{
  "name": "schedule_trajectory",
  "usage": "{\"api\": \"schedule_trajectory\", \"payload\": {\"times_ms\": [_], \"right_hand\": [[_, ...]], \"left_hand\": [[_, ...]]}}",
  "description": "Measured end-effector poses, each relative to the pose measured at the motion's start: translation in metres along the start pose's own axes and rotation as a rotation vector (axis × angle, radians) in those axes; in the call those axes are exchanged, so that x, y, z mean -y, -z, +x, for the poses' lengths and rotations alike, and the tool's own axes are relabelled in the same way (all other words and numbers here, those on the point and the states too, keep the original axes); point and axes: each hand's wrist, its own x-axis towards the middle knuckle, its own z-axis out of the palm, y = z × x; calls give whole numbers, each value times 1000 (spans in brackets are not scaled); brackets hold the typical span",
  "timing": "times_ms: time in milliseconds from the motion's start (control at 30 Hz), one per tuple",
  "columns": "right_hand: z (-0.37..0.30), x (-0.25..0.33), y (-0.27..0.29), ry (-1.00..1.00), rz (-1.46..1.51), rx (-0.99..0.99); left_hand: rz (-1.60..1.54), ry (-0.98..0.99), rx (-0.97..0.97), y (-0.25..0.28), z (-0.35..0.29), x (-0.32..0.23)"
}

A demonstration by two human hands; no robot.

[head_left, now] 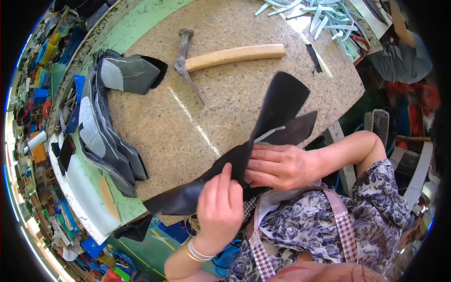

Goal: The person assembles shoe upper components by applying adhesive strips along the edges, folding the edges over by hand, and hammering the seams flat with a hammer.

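Note:
A long black piece, leather-like and folded, lies over the near edge of the stone slab. My left hand is closed on its near side, with the index finger stretched along the surface. My right hand grips the fold from the right, and its fingertips go out of sight behind the black material. A thin whitish strip or stick pokes out just above the right hand; whether that hand holds it is unclear. Farther off rests a hammer with a wooden handle and a dark metal head.
Stacked grey and black cut pieces lie at the slab's left. Pale blue strips are heaped at the far right, near red-handled scissors. A small black scrap lies on the speckled slab. Another person is at the right.

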Motion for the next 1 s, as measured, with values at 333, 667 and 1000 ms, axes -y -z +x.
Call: {"api": "schedule_trajectory", "payload": {"times_ms": [333,667,1000], "right_hand": [[-48,-14,42,-181,-149,97],[-49,-47,59,-94,18,121],[-47,-52,80,-585,-366,-172]], "left_hand": [[176,-36,115,-2,8,-17],[-26,-229,137,-11,36,-20],[-13,-250,232,-9,63,-36]]}}
